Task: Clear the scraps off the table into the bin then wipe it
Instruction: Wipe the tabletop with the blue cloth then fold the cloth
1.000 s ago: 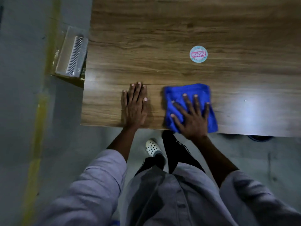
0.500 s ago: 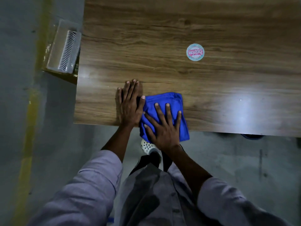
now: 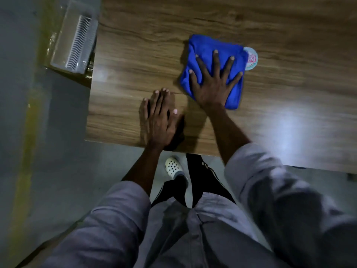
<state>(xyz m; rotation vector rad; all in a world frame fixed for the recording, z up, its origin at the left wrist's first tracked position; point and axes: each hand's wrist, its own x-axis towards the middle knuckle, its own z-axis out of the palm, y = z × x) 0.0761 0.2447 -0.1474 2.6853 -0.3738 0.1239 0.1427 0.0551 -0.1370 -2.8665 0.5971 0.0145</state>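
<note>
Right hand (image 3: pixel 212 84) splayed flat on blue cloth (image 3: pixel 208 47), grip wide, pressing it to the worktop (image 3: pixel 135 55), its edge over a round sticker (image 3: pixel 252 59); likely for even wiping pressure. Left hand (image 3: pixel 158 120) flat, empty, probably bracing near the front edge.

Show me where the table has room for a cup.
Free: the far strip beyond the blue cloth, the table left of the left hand, and all right of the round sticker. Crowded: the middle, where the right hand presses the cloth.
</note>
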